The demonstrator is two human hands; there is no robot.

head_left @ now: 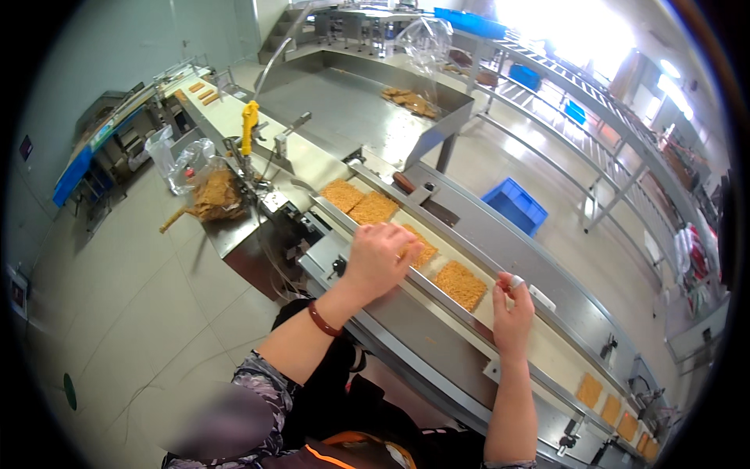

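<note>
The left hand (380, 258) lay with loosely curled grip on a noodle block (422, 248) riding the conveyor (539, 352), seemingly straightening it; the right hand (512, 313) hovered open, empty, just beside another block (459, 284).

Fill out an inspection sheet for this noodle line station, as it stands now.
Surface: pale conveyor belt running in a steel frame.
Job's things: square noodle blocks, one under the left hand, one between the hands, two further up the belt.
Clutter: plastic bags of broken noodle pieces beside the line.
Hands: left hand rests on a block; right hand raised, empty, taped fingertip.
Cables: nothing seen.
Surroundings: blue crate on the floor, steel trough.
</note>
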